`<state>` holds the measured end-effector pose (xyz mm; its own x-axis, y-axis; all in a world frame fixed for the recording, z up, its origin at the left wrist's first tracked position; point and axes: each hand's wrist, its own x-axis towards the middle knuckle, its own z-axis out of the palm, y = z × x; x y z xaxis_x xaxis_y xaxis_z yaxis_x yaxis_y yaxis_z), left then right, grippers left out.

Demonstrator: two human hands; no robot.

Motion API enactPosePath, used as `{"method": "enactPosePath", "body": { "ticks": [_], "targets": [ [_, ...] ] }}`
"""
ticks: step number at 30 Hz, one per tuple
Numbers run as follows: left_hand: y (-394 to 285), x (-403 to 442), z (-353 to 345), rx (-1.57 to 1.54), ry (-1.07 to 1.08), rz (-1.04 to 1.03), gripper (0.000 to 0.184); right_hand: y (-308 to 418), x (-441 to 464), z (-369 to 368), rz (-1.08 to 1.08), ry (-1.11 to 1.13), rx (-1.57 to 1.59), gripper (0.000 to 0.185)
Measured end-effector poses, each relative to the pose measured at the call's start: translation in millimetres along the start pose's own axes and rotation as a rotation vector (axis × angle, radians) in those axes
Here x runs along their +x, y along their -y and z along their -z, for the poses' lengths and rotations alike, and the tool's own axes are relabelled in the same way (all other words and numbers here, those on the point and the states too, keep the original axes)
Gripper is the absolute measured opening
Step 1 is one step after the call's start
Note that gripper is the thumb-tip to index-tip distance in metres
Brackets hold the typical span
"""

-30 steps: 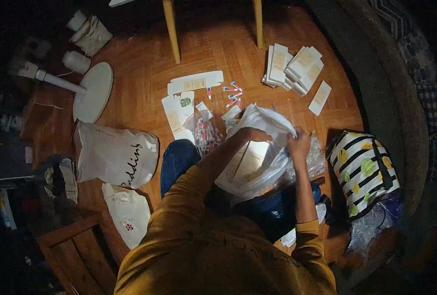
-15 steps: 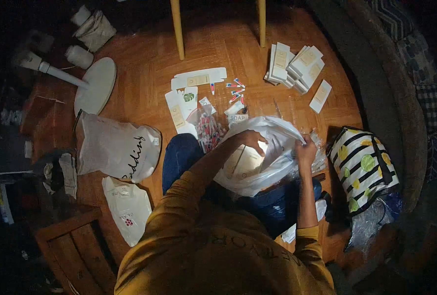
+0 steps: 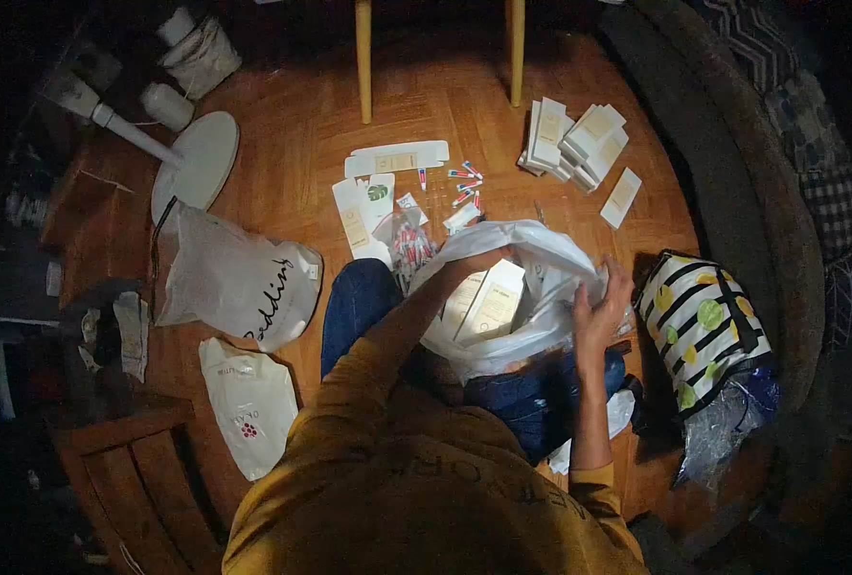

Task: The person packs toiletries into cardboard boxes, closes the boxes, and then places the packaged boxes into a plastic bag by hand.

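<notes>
A white plastic bag [image 3: 459, 359] rests with its mouth wide open in my lap. Inside it are several cream-and-white boxes [image 3: 496, 305]. My left hand [image 3: 483, 263] reaches in over the bag's left side, its fingers mostly hidden by the bag and the boxes. At the right rim is my right hand [image 3: 603, 299], with thumb and fingers apart beside the plastic. A clear pouch [image 3: 410, 242] full of small red-and-white tubes lies by my left knee. Beyond it are loose tubes [image 3: 464, 172] and unfolded cartons [image 3: 397, 158].
Piled white boxes [image 3: 589, 139] and a single box [image 3: 621, 197] lie at the upper right. On the right stands a striped bag [image 3: 708, 326]. To the left are a "Bedding" bag [image 3: 244, 278], a white pouch [image 3: 247, 407] and a round white base [image 3: 201, 163]. Two table legs [image 3: 363, 62] stand ahead.
My right hand has loosened from the bag's rim, and its fingers have spread. My left hand has shifted toward the bag's far left rim. More of the boxes inside now shows.
</notes>
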<state>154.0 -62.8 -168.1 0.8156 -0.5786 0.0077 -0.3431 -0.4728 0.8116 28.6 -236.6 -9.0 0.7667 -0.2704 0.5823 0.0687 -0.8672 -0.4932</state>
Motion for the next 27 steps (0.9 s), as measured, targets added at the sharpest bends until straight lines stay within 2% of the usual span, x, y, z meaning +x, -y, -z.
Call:
{"method": "enactPosePath", "body": {
  "ticks": [2, 3, 4, 5, 6, 7, 8, 9, 10, 11, 12, 13, 14, 15, 16, 17, 19, 21, 23, 25, 27],
  "targets": [
    [16.0, -10.7, -27.3, 0.016, -0.208, 0.124, 0.035, 26.4, -20.0, 7.6, -0.006, 0.088, 0.186, 0.024],
    [17.5, -20.8, -41.7, 0.034, -0.408, 0.243, 0.033, 45.9, -32.7, 10.4, -0.091, 0.219, 0.393, 0.024],
    [3.4, -37.6, -48.8, 0.044, -0.692, 0.238, 0.039, 57.0, -49.0, -0.4, -0.141, 0.297, 0.492, 0.029],
    [-10.2, -51.1, -48.2, 0.047, -0.692, 0.238, 0.039, 69.0, -63.6, -12.7, -0.235, 0.316, 0.599, 0.035],
    [-22.8, -64.3, -44.5, -0.077, -0.714, 0.39, 0.041, 58.6, -83.2, -38.5, -0.074, 0.251, 0.277, 0.039],
    [-29.6, -75.8, -41.8, -0.202, -0.733, 0.541, 0.044, 40.5, -102.2, -62.6, -0.074, 0.249, 0.281, 0.039],
    [-5.7, -83.7, -53.3, -0.304, -0.693, 0.565, 0.046, 16.9, -119.3, -87.0, -0.378, 0.4, 0.529, 0.04],
    [-9.8, -92.2, -44.3, -0.302, -0.698, 0.559, 0.046, -7.8, -135.4, -112.6, -0.682, 0.548, 0.774, 0.04],
    [-20.4, -100.9, -31.5, -0.445, -0.491, 0.611, 0.048, -34.3, -155.2, -137.3, -0.788, 0.527, 0.74, 0.038],
    [4.5, -101.6, -50.3, -0.552, -0.38, 0.574, 0.053, -35.9, -155.2, -139.8, -0.784, 0.525, 0.739, 0.038],
    [29.9, -102.3, -69.5, -0.655, -0.265, 0.545, 0.059, -36.5, -151.4, -142.1, -0.829, 0.484, 0.877, 0.038],
    [25.8, -98.4, -75.3, -0.657, -0.267, 0.54, 0.059, -38.9, -148.1, -146.8, -0.871, 0.44, 1.016, 0.038],
    [21.6, -94.6, -81.6, -0.605, -0.222, 0.639, 0.069, -46.8, -140.3, -148.9, -0.855, 0.505, 0.929, 0.07],
    [17.0, -93.7, -87.8, -0.551, -0.178, 0.741, 0.08, -62.8, -145.0, -153.0, -0.855, 0.509, 0.929, 0.07],
    [6.3, -93.4, -90.9, -0.407, -0.163, 0.715, 0.092, -83.4, -151.8, -161.3, -0.823, 0.525, 0.847, 0.073],
    [-7.5, -91.3, -87.1, -0.409, -0.166, 0.714, 0.092, -100.6, -156.2, -167.2, -0.788, 0.539, 0.763, 0.077],
    [-24.4, -88.5, -84.2, -0.406, 0.061, 0.891, 0.091, -124.5, -162.5, -168.6, -0.778, 0.527, 0.772, 0.08],
    [-21.7, -91.3, -86.5, -0.408, 0.042, 0.823, 0.084, -126.8, -161.0, -156.1, -0.758, 0.524, 0.699, 0.086],
    [-8.3, -87.2, -83.0, -0.47, 0.059, 0.649, 0.049, -109.6, -147.9, -130.6, -0.727, 0.545, 0.533, 0.089],
    [0.4, -90.9, -75.3, -0.426, -0.034, 0.48, 0.046, -32.2, -108.2, -84.1, -0.435, 0.397, -0.149, 0.06],
    [6.6, -96.7, -62.2, -0.254, -0.109, 0.35, 0.044, -7.8, -94.4, -66.9, -0.04, 0.27, -0.108, 0.063]
  ]
}}
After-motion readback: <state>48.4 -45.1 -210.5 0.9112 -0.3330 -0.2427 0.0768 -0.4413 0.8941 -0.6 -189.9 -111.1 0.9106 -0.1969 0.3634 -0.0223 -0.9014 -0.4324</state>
